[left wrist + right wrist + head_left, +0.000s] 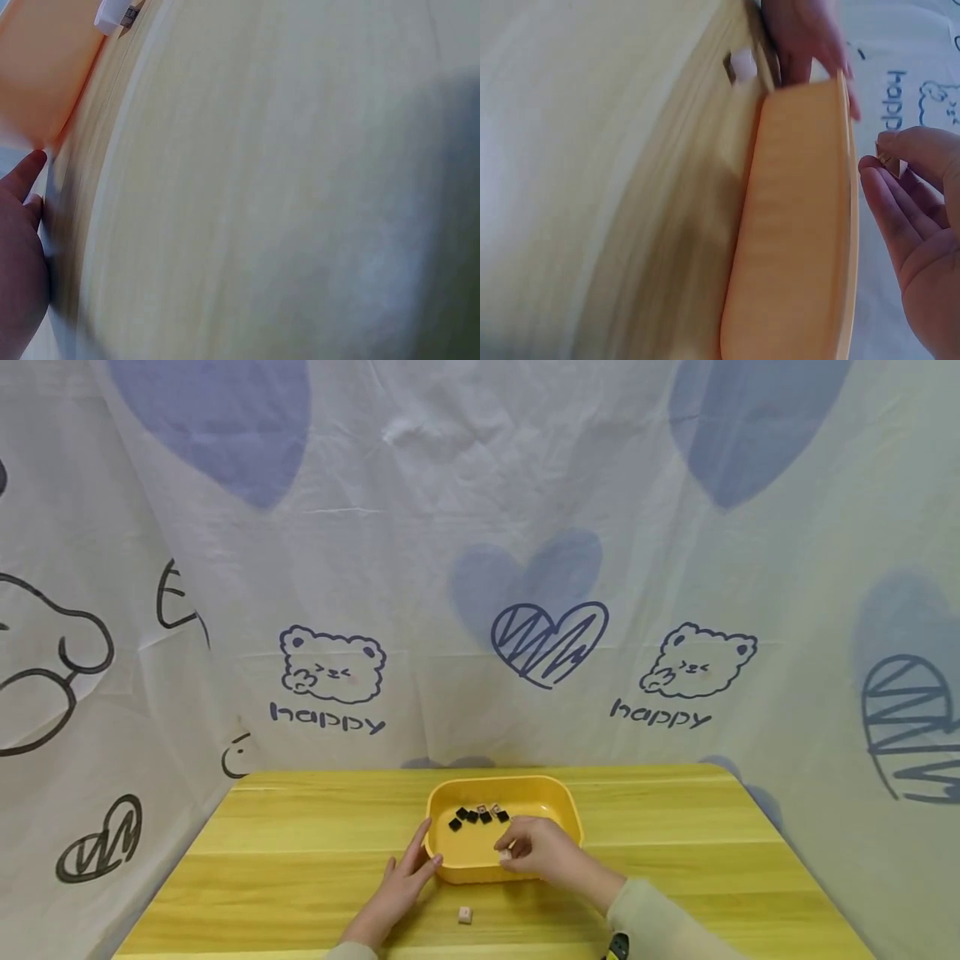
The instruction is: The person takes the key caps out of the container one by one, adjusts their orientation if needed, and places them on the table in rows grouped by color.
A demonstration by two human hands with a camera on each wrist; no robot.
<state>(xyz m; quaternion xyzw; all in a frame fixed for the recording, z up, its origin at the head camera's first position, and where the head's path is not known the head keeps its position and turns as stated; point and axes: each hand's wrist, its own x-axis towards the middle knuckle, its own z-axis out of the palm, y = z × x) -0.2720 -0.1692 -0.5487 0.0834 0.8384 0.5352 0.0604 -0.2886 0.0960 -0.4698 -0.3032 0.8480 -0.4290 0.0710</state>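
In the frame's lower centre, the right hand [546, 853] pinches a pale block [505, 856] between drawn-together fingers, over the yellow tray [480, 874]. The left hand [397, 887], fingers fairly straight and spread, touches the tray's left end. A second cube [465, 915] sits below on the tabletop [675, 835].

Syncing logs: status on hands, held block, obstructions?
Left hand touching yellow tray. Right hand pinching pale block above tray. Second pale block on table, near side. Nothing visibly blocking.
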